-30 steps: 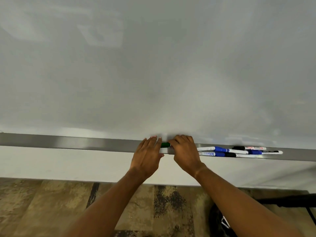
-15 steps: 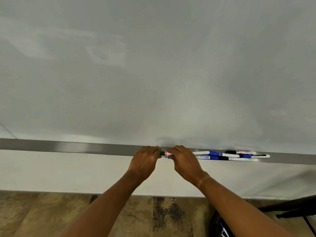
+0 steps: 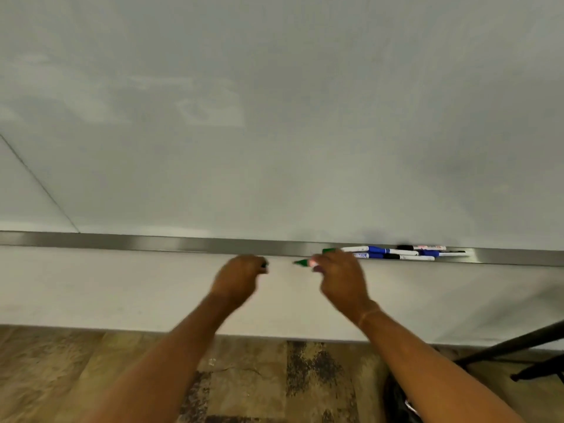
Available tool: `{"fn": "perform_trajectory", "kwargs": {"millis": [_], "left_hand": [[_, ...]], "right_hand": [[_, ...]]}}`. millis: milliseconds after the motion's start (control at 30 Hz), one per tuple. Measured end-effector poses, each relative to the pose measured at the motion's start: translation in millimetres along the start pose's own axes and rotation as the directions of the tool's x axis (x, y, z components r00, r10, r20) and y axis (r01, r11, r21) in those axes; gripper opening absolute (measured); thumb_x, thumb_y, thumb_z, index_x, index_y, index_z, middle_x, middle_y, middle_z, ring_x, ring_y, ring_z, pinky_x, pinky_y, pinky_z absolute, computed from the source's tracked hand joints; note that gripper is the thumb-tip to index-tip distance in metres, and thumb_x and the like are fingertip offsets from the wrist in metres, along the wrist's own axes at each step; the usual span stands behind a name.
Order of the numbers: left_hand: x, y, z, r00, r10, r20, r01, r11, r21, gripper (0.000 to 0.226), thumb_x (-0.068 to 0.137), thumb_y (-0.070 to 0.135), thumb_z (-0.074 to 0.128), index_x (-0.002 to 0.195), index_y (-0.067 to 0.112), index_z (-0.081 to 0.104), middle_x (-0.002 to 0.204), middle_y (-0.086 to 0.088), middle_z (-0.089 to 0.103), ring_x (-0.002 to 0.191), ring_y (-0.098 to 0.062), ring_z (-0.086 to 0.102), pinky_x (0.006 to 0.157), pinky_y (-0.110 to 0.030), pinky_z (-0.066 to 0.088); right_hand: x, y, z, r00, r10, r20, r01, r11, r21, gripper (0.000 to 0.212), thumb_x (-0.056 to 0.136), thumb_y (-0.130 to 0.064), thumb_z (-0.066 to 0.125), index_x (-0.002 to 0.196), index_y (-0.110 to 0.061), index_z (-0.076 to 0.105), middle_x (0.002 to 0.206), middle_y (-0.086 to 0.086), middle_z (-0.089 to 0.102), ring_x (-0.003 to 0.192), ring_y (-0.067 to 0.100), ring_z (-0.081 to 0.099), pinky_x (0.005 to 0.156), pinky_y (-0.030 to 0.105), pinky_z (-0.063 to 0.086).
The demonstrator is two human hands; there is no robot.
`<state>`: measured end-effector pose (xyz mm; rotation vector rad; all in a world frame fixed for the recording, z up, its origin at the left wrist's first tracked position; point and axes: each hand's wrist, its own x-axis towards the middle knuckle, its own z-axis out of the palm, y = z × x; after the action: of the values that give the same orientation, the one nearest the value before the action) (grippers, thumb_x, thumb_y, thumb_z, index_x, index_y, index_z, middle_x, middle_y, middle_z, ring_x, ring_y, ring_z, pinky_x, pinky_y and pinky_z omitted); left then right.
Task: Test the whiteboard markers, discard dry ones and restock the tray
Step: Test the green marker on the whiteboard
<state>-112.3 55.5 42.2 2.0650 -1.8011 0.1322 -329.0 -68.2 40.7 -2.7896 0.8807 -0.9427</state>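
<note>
A person's two bare arms reach forward toward a whiteboard (image 3: 274, 132) seen from head height. The right hand (image 3: 341, 276) pinches a green marker (image 3: 305, 263) just in front of the metal tray (image 3: 152, 241). The marker lies nearly level, its long axis running left to right. Its uncapped green tip points left, toward the other hand, and its green rear end shows past the knuckles on the right. The left hand (image 3: 239, 277) is curled closed, well apart from the marker's tip. A small dark bit shows at its fingertips, probably the cap (image 3: 264, 265), though it is too blurred to be sure.

The board rises directly behind and above both hands. The right hand already holds the marker and is the nearer one for writing. To test it, the tip would likely have to turn from pointing left to pointing away at the board.

At the far right of the tray lie more markers (image 3: 393, 253), all lengthwise along it. They have white barrels with blue and black caps, and one has a red label. One barrel bears blue letters that look like "HDC"; the other writing is too small to read.
</note>
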Motion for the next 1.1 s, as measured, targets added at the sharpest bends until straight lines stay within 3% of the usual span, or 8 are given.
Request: {"fn": "perform_trajectory", "kwargs": {"millis": [133, 300, 400, 533, 667, 733, 867, 1100], "left_hand": [[-44, -39, -36, 0.988, -0.146, -0.050, 0.151, 0.982, 0.117, 0.012, 0.079, 0.003, 0.070, 0.090, 0.008, 0.069, 0.081, -0.010, 0.070, 0.073, -0.032, 0.066, 0.060, -0.033, 0.050], [-37, -3, -49, 0.994, 0.042, -0.097, -0.023, 0.981, 0.192, 0.026, 0.070, 0.007, 0.081, 0.093, 0.010, 0.069, 0.084, -0.006, 0.070, 0.072, -0.028, 0.067, 0.051, -0.030, 0.051], [-32, 1, -62, 0.980, 0.088, -0.179, -0.053, 0.980, 0.192, 0.034, 0.068, 0.002, 0.081, 0.099, 0.007, 0.068, 0.093, -0.007, 0.070, 0.078, -0.027, 0.068, 0.052, -0.032, 0.054], [-18, -7, -79, 0.950, 0.141, -0.279, -0.080, 0.973, 0.217, 0.051, 0.057, -0.014, 0.079, 0.106, -0.001, 0.069, 0.105, -0.016, 0.069, 0.091, -0.031, 0.069, 0.061, -0.038, 0.057], [1, -30, -94, 0.928, 0.186, -0.323, -0.118, 0.969, 0.218, 0.059, 0.048, -0.012, 0.085, 0.104, 0.001, 0.070, 0.107, -0.013, 0.070, 0.092, -0.027, 0.069, 0.059, -0.034, 0.057], [16, -46, -106, 0.919, 0.205, -0.336, -0.135, 0.966, 0.220, 0.063, 0.044, -0.012, 0.086, 0.103, 0.002, 0.071, 0.105, -0.012, 0.070, 0.092, -0.025, 0.069, 0.055, -0.032, 0.056], [54, -78, -138, 0.889, 0.240, -0.389, -0.153, 0.959, 0.240, 0.060, 0.047, -0.010, 0.086, 0.103, 0.003, 0.072, 0.105, -0.010, 0.071, 0.094, -0.024, 0.069, 0.056, -0.031, 0.056], [114, -102, -197, 0.827, 0.328, -0.456, -0.204, 0.932, 0.299, 0.056, 0.052, -0.010, 0.085, 0.105, 0.001, 0.070, 0.106, -0.014, 0.070, 0.096, -0.027, 0.068, 0.059, -0.035, 0.057]], "right_hand": [[-21, 47, -31, 0.986, 0.167, 0.017, -0.164, 0.981, -0.105, 0.025, 0.072, 0.002, 0.074, 0.091, -0.013, 0.075, 0.082, 0.005, 0.072, 0.077, 0.027, 0.065, 0.069, 0.035, 0.049], [-5, -9, -27, 0.997, 0.075, -0.026, -0.077, 0.996, -0.043, 0.017, 0.078, -0.011, 0.075, 0.095, -0.012, 0.073, 0.082, 0.005, 0.070, 0.076, 0.027, 0.064, 0.065, 0.033, 0.050], [0, -38, -28, 0.992, 0.119, -0.052, -0.113, 0.989, 0.100, 0.020, 0.083, -0.013, 0.071, 0.103, -0.012, 0.070, 0.086, 0.006, 0.069, 0.079, 0.024, 0.062, 0.065, 0.033, 0.052], [19, -62, -26, 0.981, 0.179, -0.076, -0.157, 0.959, 0.234, 0.022, 0.084, -0.010, 0.063, 0.103, -0.018, 0.058, 0.081, -0.001, 0.058, 0.073, 0.013, 0.053, 0.061, 0.023, 0.042], [56, -85, -25, 0.964, 0.188, -0.188, -0.127, 0.947, 0.296, 0.027, 0.085, -0.010, 0.064, 0.111, -0.019, 0.063, 0.088, -0.005, 0.063, 0.078, 0.006, 0.056, 0.069, 0.007, 0.038], [83, -97, -29, 0.937, 0.208, -0.282, -0.108, 0.937, 0.332, 0.027, 0.088, -0.013, 0.065, 0.115, -0.018, 0.066, 0.088, -0.005, 0.066, 0.075, 0.004, 0.058, 0.068, 0.005, 0.039], [144, -119, -49, 0.841, 0.283, -0.462, -0.090, 0.914, 0.396, 0.008, 0.087, -0.018, 0.068, 0.095, -0.017, 0.065, 0.073, -0.005, 0.065, 0.060, 0.007, 0.057, 0.054, 0.017, 0.043], [239, -142, -92, 0.685, 0.282, -0.672, -0.007, 0.925, 0.381, 0.020, 0.082, -0.008, 0.069, 0.102, -0.010, 0.071, 0.084, -0.001, 0.069, 0.071, 0.008, 0.062, 0.064, 0.019, 0.048]]}}
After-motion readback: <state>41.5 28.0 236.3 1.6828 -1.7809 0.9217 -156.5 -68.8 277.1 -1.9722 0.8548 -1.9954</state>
